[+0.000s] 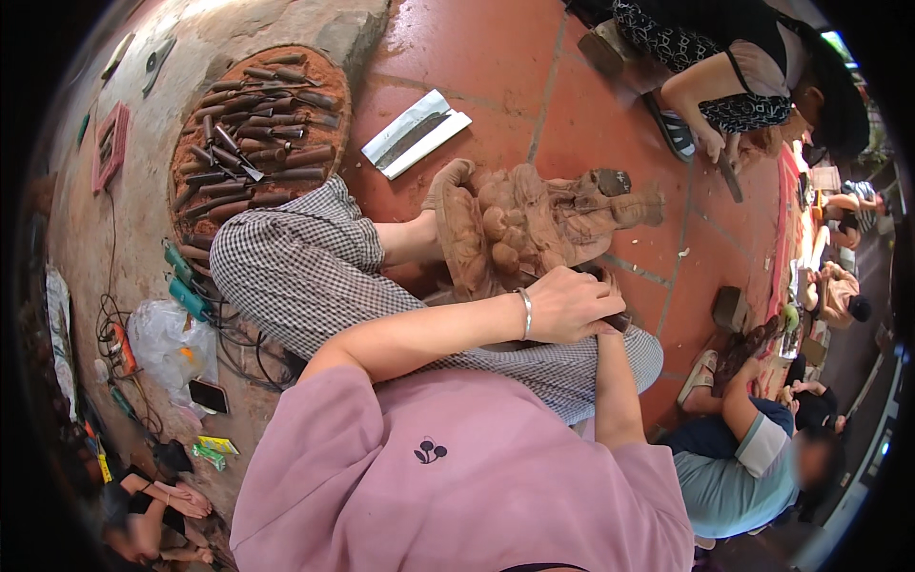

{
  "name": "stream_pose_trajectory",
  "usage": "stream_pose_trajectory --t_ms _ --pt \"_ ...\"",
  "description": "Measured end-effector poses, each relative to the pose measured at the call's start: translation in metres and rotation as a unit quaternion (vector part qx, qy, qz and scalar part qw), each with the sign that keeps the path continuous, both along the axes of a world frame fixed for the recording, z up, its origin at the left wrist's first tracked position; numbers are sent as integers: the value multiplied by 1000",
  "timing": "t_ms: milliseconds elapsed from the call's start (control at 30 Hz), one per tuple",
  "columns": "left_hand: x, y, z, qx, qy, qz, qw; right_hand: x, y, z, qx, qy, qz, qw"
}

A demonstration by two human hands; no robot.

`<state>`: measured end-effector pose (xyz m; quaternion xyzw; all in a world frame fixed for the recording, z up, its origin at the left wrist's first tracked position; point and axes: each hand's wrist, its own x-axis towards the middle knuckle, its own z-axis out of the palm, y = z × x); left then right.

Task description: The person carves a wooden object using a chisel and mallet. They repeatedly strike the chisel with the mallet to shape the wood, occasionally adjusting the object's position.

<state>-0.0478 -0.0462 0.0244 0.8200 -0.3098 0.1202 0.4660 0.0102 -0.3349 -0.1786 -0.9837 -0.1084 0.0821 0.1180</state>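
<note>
Reddish-brown is the carved figure (538, 219), which lies on its side on the floor tiles (457, 57), just beyond the hands at eleven to twelve o'clock. Its base points to nine o'clock, and its narrow end to about two. One bare foot (412, 238) is against the base.

The left hand (572, 305), with a silver bracelet (525, 315) at its wrist, lies over the right hand (612, 286), near the lower edge of the carving. The left fingers are bent and together, beside the end of a dark handle (620, 321); I cannot tell if they are closed around it. The right hand is mostly covered, so its grip I also cannot tell.

Seen from the hands, at ten o'clock many chisels (267, 131) lie on a round bed of sawdust (327, 76). Between ten and eleven, a dark slab (415, 138) rests on white paper (448, 126). Near nine are green power tools (186, 291) and a clear plastic bag (172, 343). At three stands a wooden block (730, 309). Between one and two, a co-worker (701, 91) bends with a dark flat piece (731, 179) at the hand; another person (734, 486) sits between four and five.
</note>
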Motion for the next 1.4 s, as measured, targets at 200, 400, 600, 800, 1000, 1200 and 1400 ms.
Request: stream_pose_trajectory --t_ms 200,400,600,800,1000,1200,1400 --pt "-7 17 7 -10 -11 9 1000 13 44 26 -171 92 -30 981" --pt "-3 23 3 -19 -48 16 999 28 -8 10 -115 85 33 989" --pt "1 30 14 -41 -30 18 999 34 -20 109 -152 24 135 979" --pt "-1 30 21 -14 -27 23 999 19 -32 202 -210 128 -2 969" --pt "-4 26 25 -15 -24 38 999 -33 -21 293 33 222 -65 972" --pt "-4 31 20 30 36 93 995 -95 75 308 288 94 -74 950" --pt "1 54 32 12 -5 105 994 -103 139 273 311 51 -74 946"
